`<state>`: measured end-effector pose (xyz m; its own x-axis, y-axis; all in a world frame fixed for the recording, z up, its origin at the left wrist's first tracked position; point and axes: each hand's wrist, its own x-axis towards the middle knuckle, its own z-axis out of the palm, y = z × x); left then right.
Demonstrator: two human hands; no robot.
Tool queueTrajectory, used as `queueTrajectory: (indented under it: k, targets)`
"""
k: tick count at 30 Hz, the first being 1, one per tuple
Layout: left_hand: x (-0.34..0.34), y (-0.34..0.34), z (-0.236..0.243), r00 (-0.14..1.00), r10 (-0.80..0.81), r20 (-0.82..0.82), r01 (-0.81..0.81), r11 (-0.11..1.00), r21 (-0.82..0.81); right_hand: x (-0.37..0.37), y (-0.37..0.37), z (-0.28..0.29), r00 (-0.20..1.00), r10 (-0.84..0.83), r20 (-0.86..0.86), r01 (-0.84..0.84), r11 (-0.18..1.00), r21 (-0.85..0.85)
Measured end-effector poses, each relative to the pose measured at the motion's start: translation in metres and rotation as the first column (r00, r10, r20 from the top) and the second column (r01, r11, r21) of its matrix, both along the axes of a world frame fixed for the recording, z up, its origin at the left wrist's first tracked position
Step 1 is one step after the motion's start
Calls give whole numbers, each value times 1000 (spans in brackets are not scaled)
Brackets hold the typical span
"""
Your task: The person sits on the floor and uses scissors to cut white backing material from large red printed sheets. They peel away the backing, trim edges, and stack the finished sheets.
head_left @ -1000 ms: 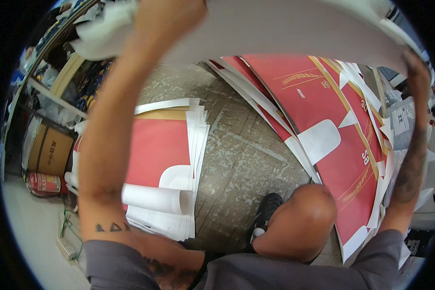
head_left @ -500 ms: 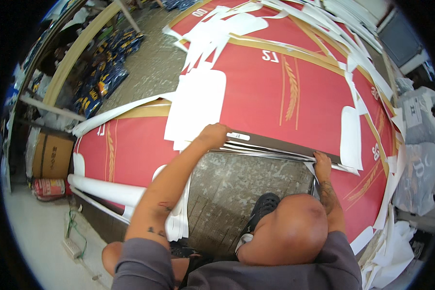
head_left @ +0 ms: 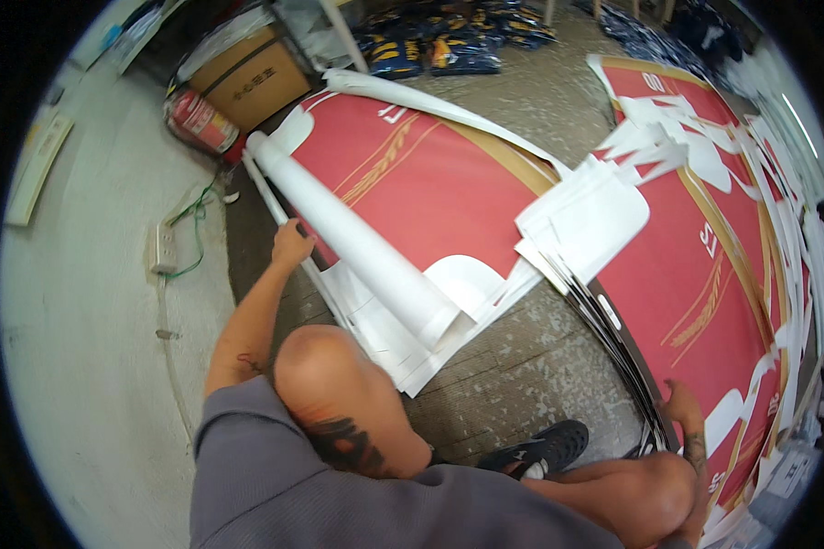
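My left hand (head_left: 293,245) is closed around the edge of the left pile of printed sheets, beside the wall. Next to it a white paper roll (head_left: 357,240) lies slantwise over a red sheet (head_left: 430,188) with gold wheat-ear stripes. My right hand (head_left: 682,407), fingers apart, rests by the dark edge strip (head_left: 621,346) of the other red sheet pile (head_left: 650,284); nothing shows in its grasp. White cut-out pieces (head_left: 588,218) lie across where the two piles meet.
A cardboard box (head_left: 252,80) and a red bagged bundle (head_left: 201,123) stand at the far left. A power strip (head_left: 163,249) with a green cord lies by the wall. Bagged dark garments (head_left: 467,55) cover the floor at the back. My shoe (head_left: 549,446) is between the piles.
The view has swung left. My left hand has left the dark edge strip for the left pile's edge near the wall. My right hand stays by the strip, its fingers now loosened.
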<state>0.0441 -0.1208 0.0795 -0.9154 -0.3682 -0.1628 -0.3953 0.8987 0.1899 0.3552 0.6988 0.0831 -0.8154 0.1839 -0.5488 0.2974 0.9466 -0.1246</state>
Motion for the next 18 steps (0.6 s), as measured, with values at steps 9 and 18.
queueTrajectory:
  k: [9,18]
  targets:
    - [7,-37,-149,739,663,123,-570,516,639,-179,-281,115,678,735,24,-732,677,-75]
    - [-47,42,-81,656,752,61,-260,149,954,-183,-512,86,624,558,-546,-727,672,-145]
